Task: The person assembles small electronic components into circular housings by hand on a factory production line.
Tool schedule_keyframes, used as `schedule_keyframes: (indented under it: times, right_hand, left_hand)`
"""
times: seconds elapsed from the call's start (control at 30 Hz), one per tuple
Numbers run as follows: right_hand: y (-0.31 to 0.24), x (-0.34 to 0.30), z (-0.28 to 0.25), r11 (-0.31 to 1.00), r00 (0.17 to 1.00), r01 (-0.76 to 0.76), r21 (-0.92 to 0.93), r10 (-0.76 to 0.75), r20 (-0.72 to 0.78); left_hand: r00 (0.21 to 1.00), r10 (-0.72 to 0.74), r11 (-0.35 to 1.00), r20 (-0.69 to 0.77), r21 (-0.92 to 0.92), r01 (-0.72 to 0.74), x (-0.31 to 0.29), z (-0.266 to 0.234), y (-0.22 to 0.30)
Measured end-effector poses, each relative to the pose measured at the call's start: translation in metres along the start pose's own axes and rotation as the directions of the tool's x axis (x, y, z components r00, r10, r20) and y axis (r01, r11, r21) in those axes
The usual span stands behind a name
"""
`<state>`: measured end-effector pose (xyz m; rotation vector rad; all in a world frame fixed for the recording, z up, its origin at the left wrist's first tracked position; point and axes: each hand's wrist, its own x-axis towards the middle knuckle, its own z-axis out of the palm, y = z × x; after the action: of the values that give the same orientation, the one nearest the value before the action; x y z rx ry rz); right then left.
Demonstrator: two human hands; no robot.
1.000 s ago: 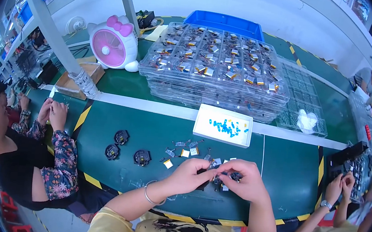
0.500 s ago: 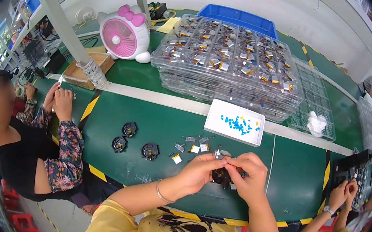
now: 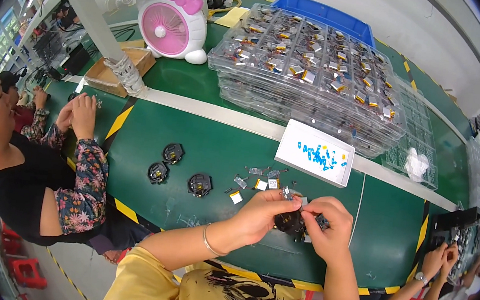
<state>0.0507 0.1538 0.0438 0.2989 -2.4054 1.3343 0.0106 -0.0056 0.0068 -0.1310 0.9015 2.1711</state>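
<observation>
My left hand [image 3: 261,214] and my right hand [image 3: 329,226] meet over the front of the green bench, both closed in a pinch. Between their fingertips is a small silver-grey piece [image 3: 304,200], its exact kind too small to make out. Right below the fingers sits a round black housing [image 3: 287,221], partly covered by them; whether it rests on the bench or is held, I cannot tell. Left of my hands lie small flat batteries [image 3: 236,197] and little clear-and-grey parts [image 3: 240,182]. Farther left are three round black housings [image 3: 199,185] with electronics inside.
Beyond my hands stands a white box [image 3: 315,153] with blue and yellow pieces. Stacked clear trays [image 3: 315,58] of batteries fill the back, near a pink-and-white fan [image 3: 171,26]. A co-worker [image 3: 31,167] sits at left; another person's hands [image 3: 441,259] work at right.
The view has shifted slightly, so the bench things appear farther right. My hands stay together in a pinch, and the silver-grey piece now shows more plainly between the fingertips.
</observation>
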Motion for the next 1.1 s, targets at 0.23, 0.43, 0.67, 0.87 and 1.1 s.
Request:
schedule_keyframes:
  times: [0.23,0.43,0.67,0.87,1.1]
  right_hand:
    - [-0.001,0.014,0.000,0.986,0.974,-0.125,0.107,0.101,0.204]
    - [0.037,0.062,0.012,0.989,0.990,-0.121,-0.083,0.127,0.060]
    - [0.083,0.115,0.016,0.861,0.905,0.263,-0.434,-0.064,0.421]
    - [0.029,0.070,0.007,0.988,0.986,0.102,-0.113,-0.085,0.144]
    - [0.010,0.013,0.013,0.976,0.984,0.168,-0.137,-0.175,-0.042]
  left_hand:
    - [1.000,-0.023,0.999,0.020,0.049,0.022,0.001,0.001,0.013]
    - [0.991,0.128,0.992,-0.049,0.005,-0.128,0.005,-0.005,0.018]
    - [0.983,0.142,0.989,-0.113,-0.029,-0.146,0.013,-0.011,0.028]
    - [0.979,0.142,0.989,-0.148,-0.027,-0.148,0.010,-0.006,0.033]
    - [0.984,0.173,0.980,-0.035,0.108,-0.169,0.012,0.002,0.013]
